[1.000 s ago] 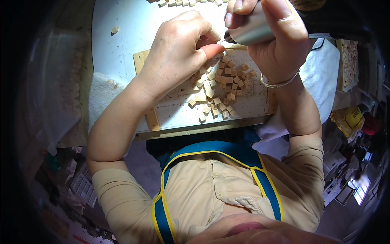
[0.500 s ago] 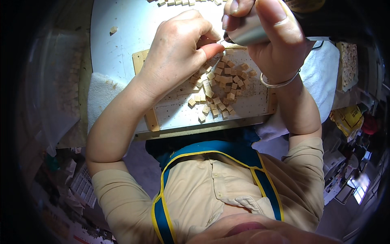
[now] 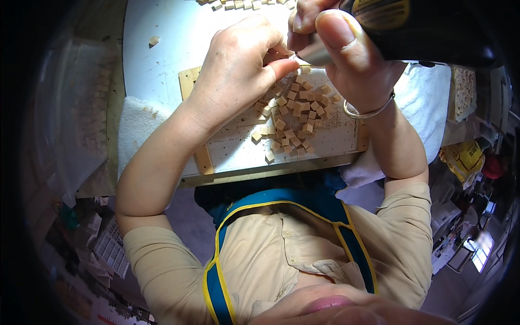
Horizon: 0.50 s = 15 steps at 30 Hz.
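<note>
My right hand (image 3: 360, 70) is wrapped round a power tool (image 3: 436, 35) with a black body and a grey metal nose. The nose points left, close to the fingertips of my left hand (image 3: 233, 70). Those fingers are pinched together at the far edge of a wood-edged board; what lies between them is hidden. Below both hands, a loose pile of small wooden cubes (image 3: 303, 108) covers the middle of the white board (image 3: 233, 146). The tool's tip cannot be made out in the glare.
More wooden cubes (image 3: 238, 5) line the far edge of the white table (image 3: 157, 70). A single cube (image 3: 154, 40) lies at the left. White towels (image 3: 142, 127) flank the board. At the right are a block full of holes (image 3: 462, 92) and a yellow bag (image 3: 466, 160).
My right hand has shifted slightly left and turned, bringing more of the tool's black body into view. A blurred piece over the pile is gone. My left hand stays almost still.
</note>
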Tool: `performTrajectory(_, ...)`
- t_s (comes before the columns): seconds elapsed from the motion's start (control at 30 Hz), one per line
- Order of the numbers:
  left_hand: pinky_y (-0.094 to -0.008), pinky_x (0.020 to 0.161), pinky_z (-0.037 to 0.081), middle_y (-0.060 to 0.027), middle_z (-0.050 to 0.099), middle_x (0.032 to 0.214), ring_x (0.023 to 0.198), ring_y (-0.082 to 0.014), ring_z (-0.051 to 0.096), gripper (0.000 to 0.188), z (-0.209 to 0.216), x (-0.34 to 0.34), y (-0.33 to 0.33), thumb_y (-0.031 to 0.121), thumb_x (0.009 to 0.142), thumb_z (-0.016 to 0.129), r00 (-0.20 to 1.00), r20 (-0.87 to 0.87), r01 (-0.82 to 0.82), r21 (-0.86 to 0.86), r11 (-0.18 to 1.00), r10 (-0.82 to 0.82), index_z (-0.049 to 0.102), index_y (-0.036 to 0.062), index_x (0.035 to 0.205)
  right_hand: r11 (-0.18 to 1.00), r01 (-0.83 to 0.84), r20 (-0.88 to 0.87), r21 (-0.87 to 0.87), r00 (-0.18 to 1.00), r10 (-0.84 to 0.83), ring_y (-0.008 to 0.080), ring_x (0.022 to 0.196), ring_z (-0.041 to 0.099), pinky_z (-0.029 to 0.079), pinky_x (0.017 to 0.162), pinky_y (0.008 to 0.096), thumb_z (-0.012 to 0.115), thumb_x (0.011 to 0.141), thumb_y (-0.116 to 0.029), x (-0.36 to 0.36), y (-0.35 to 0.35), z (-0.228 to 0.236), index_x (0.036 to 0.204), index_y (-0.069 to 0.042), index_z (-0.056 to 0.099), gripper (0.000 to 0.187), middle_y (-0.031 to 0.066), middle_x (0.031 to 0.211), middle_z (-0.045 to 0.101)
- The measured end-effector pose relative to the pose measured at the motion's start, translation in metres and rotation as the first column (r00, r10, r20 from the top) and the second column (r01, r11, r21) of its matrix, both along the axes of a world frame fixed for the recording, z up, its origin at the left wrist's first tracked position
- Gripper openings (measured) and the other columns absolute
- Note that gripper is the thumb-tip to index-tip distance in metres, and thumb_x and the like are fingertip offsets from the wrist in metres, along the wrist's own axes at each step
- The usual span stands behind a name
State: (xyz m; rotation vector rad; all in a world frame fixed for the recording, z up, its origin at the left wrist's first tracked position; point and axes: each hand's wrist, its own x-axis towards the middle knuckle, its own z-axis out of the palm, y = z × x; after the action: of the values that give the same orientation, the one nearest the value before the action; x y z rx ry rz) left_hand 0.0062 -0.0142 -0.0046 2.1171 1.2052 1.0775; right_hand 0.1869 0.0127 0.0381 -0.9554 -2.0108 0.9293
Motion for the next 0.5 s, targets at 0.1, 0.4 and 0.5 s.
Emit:
performTrajectory(0.1,-0.0376,0.068,0.053,-0.0122,0.068,0.083,0.073,-0.027,0.068,0.022,0.0,-0.001,0.0,0.015,0.078,0.086,1.0,-0.001,-0.008,0.002,1.0,0.008,0.07,0.0018,0.084,1.0,-0.017,0.09,-0.022,0.996,0.019,0.0149,0.099,0.058,0.046,0.098,0.0351,0.063,0.093,-0.013,-0.002,-0.003,0.011,0.124,0.002,0.054,0.035,0.0053,0.104,0.061)
performTrajectory(0.4,-0.038,0.07,0.054,-0.0125,0.068,0.087,0.076,-0.0286,0.068,0.02,0.004,0.0,-0.001,0.011,0.078,0.085,1.0,0.01,-0.013,0.036,0.999,0.013,0.07,0.0023,0.088,0.953,0.023,-0.097,-0.303,0.994,-0.055,0.0202,0.111,0.062,0.051,0.098,0.0382,0.063,0.093,-0.007,-0.01,-0.01,0.022,0.132,-0.002,0.053,0.04,0.011,0.113,0.062)
performTrajectory(0.5,-0.0391,0.068,0.053,-0.0122,0.067,0.081,0.072,-0.0282,0.068,0.018,0.007,0.0,0.0,0.01,0.076,0.085,1.0,0.001,0.022,-0.042,0.999,-0.022,0.071,0.003,0.085,0.895,-0.29,-0.723,-0.34,0.689,-0.052,0.0235,0.102,0.066,0.057,0.088,0.0374,0.063,0.094,-0.01,0.01,-0.003,0.006,0.129,-0.003,0.05,0.039,0.0126,0.105,0.063)
